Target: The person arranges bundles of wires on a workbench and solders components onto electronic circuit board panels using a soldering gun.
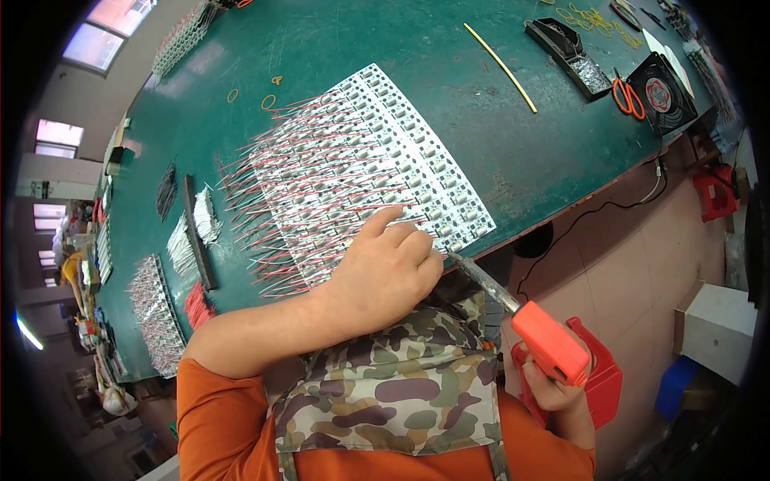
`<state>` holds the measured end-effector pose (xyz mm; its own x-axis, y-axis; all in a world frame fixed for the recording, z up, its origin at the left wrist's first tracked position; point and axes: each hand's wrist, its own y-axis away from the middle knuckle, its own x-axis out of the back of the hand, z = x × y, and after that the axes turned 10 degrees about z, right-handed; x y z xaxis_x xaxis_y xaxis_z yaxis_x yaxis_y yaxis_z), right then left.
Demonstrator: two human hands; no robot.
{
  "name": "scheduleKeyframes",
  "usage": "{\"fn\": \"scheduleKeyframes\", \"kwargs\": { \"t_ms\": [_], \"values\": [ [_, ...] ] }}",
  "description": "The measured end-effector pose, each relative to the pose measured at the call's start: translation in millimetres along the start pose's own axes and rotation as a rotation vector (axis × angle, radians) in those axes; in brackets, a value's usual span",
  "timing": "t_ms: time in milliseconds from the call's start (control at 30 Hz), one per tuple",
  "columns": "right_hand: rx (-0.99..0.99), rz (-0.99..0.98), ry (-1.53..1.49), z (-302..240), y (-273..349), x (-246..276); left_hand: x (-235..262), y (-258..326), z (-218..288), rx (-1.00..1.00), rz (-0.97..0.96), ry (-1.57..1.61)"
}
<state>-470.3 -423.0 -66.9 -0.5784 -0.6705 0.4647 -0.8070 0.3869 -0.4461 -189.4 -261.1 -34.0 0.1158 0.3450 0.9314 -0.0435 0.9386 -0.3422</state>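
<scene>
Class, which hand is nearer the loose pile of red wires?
Left. The left hand is over the circuit boards, right of the red wire pile; the right hand is farther right, beyond the table, holding the soldering iron.

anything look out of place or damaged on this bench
Nothing looks clearly damaged. Slightly untidy: thin yellow bands lie strewn in a loose tangle at the far right of the green table, and a yellow stick lies slanted by itself, away from the white circuit boards.
</scene>
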Motion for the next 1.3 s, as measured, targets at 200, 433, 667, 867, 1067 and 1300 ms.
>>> {"fn": "scheduleKeyframes", "kwargs": {
  "t_ms": [200,433,667,867,1067,1300],
  "values": [
    [-0.056,0.046,0.128,3,26,9,1,1,-1,0.000,0.005,0.001],
    [-0.259,0.041,0.013,0,23,10,1,0,1,-0.002,-0.019,0.003],
    [-0.231,0.157,-0.136,-1,7,-3,0,1,-1,0.018,-0.004,0.031],
    [-0.320,0.113,-0.336,5,13,-3,45,36,-24,0.203,0.129,0.052],
    [-0.419,0.351,-0.409,12,11,-16,117,138,-64,0.690,0.377,-0.108],
    [-0.359,0.276,-0.473,16,-23,-28,162,295,-71,1.090,0.534,-0.276]
  ]
}}
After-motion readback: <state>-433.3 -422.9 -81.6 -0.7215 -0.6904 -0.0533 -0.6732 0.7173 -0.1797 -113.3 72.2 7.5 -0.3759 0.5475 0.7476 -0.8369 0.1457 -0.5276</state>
